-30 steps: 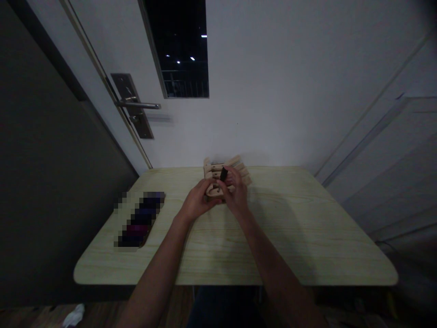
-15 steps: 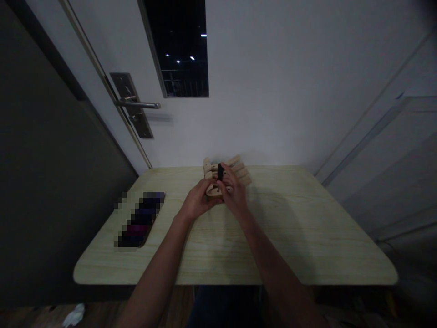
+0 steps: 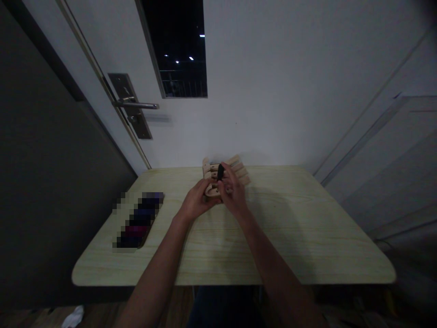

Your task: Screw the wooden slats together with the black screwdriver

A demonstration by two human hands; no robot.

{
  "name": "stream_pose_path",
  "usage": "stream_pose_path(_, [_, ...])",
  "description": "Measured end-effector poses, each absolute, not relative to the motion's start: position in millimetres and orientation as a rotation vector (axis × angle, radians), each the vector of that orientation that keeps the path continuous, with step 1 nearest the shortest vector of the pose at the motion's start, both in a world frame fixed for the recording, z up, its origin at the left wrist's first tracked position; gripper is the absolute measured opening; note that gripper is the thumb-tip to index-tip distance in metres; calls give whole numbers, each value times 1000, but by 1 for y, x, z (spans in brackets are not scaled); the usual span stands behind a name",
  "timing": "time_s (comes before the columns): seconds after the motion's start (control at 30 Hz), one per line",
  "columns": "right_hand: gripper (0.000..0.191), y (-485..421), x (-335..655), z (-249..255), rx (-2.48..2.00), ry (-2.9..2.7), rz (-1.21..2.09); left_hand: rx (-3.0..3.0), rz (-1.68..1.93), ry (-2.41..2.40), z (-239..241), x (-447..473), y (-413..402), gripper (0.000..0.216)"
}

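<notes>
A light wooden object point(image 3: 212, 191) with several finger-like slats lies at the far middle of the table; I cannot make out its exact kind. My left hand point(image 3: 197, 200) grips its near left edge, thumb on top and fingers partly hidden beneath. Over its middle, my right hand point(image 3: 235, 193) pinches a small black piece point(image 3: 220, 172) between thumb and fingertips. The black piece stands upright against the wood, and whether it is attached cannot be seen. Wooden slats point(image 3: 241, 168) fan out behind the right hand.
A pale wood-grain table point(image 3: 293, 246) reaches to a white door point(image 3: 259, 91) with a metal handle point(image 3: 136, 105) and a dark window. On the table's left lies a flat, pixelated dark object point(image 3: 141, 221). Something white point(image 3: 73, 316) lies on the floor at lower left.
The black piece tilts slightly more in my right fingers. Both hands stay in nearly the same place, and the whole view has shifted a little.
</notes>
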State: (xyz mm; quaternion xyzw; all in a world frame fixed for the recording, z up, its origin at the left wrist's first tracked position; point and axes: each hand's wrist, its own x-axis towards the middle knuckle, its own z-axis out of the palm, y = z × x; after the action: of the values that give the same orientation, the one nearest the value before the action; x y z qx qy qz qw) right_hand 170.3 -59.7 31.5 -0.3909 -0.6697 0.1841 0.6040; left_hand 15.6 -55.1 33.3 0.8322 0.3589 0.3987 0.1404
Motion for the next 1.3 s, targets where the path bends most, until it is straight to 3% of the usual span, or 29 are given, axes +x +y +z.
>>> stream_pose_path(0.3, [49, -59, 170, 32, -896, -1540, 536, 2402, 1136, 1053, 30, 15, -54, 55])
stream_pose_path(1.3, [48, -64, 170, 37, -911, -1523, 455, 2398, 1141, 1054, 33, 16, -55, 55])
